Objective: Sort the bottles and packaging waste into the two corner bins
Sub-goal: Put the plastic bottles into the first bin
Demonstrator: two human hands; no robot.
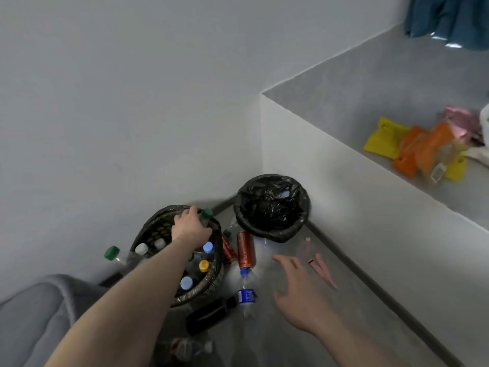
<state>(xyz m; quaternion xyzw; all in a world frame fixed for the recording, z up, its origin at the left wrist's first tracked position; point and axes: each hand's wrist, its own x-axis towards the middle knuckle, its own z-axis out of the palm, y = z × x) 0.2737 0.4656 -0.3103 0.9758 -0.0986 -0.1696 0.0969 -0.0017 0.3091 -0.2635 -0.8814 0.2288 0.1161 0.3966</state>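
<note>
Two bins stand in the corner. The woven bin [211, 284] on the left holds several capped bottles. The right bin [272, 207] has a black liner. My left hand [190, 226] is over the woven bin, shut on a clear green-capped bottle [205, 215]. My right hand [299, 290] hovers open above the floor, fingers spread, holding nothing. Between the bins lie two red cans [245, 250]. A clear blue-capped bottle [246, 292], a black bottle [209, 313] and a red-labelled bottle [190, 348] lie on the floor nearer me.
Another green-capped bottle [116, 256] leans beside the woven bin by the wall. Pink wrapper strips [322, 268] lie on the floor right of my hand. Yellow, orange and pink packaging [423, 149] sits on the raised ledge at right. A grey cushion [34, 313] is at lower left.
</note>
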